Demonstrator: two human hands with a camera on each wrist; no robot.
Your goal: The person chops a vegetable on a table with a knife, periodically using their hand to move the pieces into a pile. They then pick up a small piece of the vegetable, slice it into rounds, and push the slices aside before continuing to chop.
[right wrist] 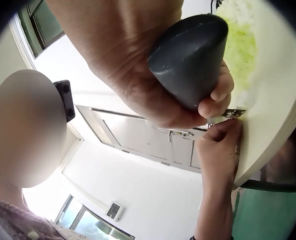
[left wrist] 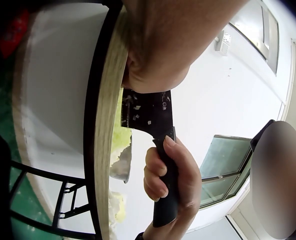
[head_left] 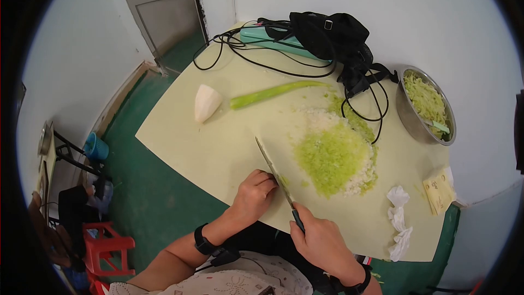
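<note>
My right hand (head_left: 324, 243) grips the dark handle of a knife (head_left: 272, 167), its blade pointing away over the table's near part. Close against the blade's left side is my left hand (head_left: 252, 196), fingers curled down near the tabletop; anything under its fingertips is hidden. Small green bits lie along the blade's right side. Beyond them spreads a heap of chopped green and white pieces (head_left: 333, 155). In the left wrist view, pale scraps cling to the broad dark blade (left wrist: 155, 112). The right wrist view shows the left fingertips touching or nearly touching the blade (right wrist: 234, 113).
A long green stalk (head_left: 267, 95) and a pale peeled root (head_left: 207, 104) lie farther back. A black bag (head_left: 333, 33) and cables sit at the rear. On the right are a metal bowl (head_left: 406, 104) of shreds, crumpled tissues (head_left: 398, 216) and a yellow packet (head_left: 438, 191).
</note>
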